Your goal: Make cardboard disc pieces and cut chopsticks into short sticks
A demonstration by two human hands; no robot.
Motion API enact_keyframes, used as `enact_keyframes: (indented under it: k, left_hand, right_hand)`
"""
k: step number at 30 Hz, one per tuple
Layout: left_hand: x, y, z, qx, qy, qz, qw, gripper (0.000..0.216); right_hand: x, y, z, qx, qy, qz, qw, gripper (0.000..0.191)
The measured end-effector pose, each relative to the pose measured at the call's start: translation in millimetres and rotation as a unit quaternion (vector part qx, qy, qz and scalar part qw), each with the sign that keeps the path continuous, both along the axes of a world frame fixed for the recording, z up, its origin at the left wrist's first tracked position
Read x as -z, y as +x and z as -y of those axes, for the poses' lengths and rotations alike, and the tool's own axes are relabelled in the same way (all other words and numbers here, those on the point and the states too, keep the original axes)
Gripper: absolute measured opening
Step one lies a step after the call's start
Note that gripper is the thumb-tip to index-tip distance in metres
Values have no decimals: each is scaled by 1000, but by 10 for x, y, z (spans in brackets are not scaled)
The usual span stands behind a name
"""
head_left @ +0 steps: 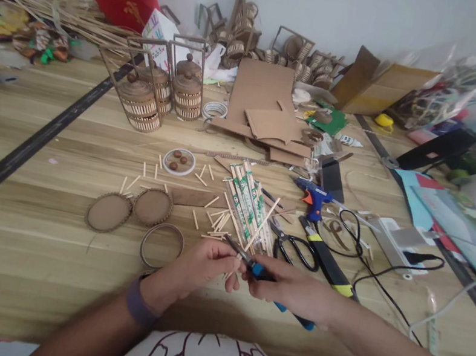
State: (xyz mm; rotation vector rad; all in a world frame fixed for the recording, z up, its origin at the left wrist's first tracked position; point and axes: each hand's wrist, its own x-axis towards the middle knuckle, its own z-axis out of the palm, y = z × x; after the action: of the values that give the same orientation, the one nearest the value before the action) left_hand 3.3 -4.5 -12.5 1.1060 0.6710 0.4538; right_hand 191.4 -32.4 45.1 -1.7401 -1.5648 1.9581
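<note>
My right hand (292, 289) is closed round blue-handled pliers (262, 271) whose dark jaws point left. My left hand (204, 267) pinches a thin bamboo stick (263, 224) that rises up and to the right, right at the plier jaws. Both hands hover over the wooden table (22, 250) just in front of me. Behind them lies a bundle of wrapped chopsticks (247, 201) and several short cut stick pieces (216, 223). A cardboard ring (161, 245) lies just left of my left hand.
Two round woven-edged discs (131, 209), black scissors (297, 248), a blue glue gun (315, 199), a black-yellow knife (328, 264) and cables lie around. Small tiered baskets in frames (160, 94), cardboard sheets (262, 105) and clutter fill the back.
</note>
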Motion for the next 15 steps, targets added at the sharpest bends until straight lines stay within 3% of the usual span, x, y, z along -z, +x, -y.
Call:
enact_keyframes:
  k: [5, 10, 15]
  left_hand:
    - [18, 9, 15, -12, -38, 19, 999, 37]
    - [51, 6, 28, -10, -56, 26, 998, 37]
    - [56, 2, 35, -8, -63, 18, 998, 36]
  right_hand:
    - [-68, -24, 0, 59, -71, -44, 995, 27]
    - [-20, -49, 6, 58, -53, -32, 996, 29]
    - [45, -32, 23, 15, -10, 15, 1000, 23]
